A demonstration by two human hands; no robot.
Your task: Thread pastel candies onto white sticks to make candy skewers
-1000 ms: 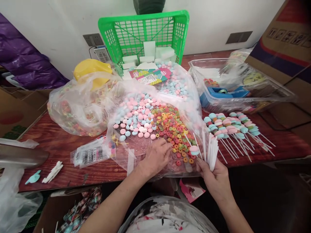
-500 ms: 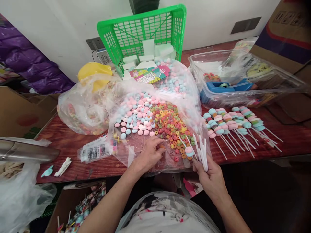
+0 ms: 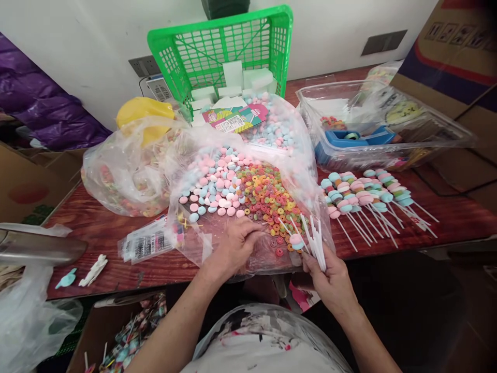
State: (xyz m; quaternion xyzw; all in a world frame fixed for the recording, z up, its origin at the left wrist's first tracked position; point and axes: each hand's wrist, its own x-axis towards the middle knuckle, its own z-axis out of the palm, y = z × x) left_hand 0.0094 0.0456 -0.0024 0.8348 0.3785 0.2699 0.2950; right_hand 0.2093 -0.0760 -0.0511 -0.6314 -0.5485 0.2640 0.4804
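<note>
My right hand (image 3: 330,280) is closed around several white lollipop sticks (image 3: 317,243). One stick in that bunch carries a pink and a blue marshmallow (image 3: 296,241). My left hand (image 3: 238,243) hovers at the near edge of the candy, thumb and forefinger pinched together; whatever lies between them is too small to make out. Just beyond its fingertips spreads a heap of sugared gummy rings (image 3: 267,191) in red, orange, yellow and green. Left of the rings lie loose pink, white and blue marshmallows (image 3: 217,186), all on a clear plastic bag (image 3: 194,243).
Finished candy skewers (image 3: 365,194) lie in rows at the right. Behind them stands a clear plastic bin (image 3: 419,147) holding a blue tape dispenser (image 3: 353,137). A green basket (image 3: 221,31) is at the back. A knotted candy bag (image 3: 124,176) and steel flask (image 3: 42,247) sit left.
My left hand has shifted slightly, its thumb and forefinger now stretched further toward the gummy rings. My right hand keeps hold of the sticks. The whole view has shifted a little.
</note>
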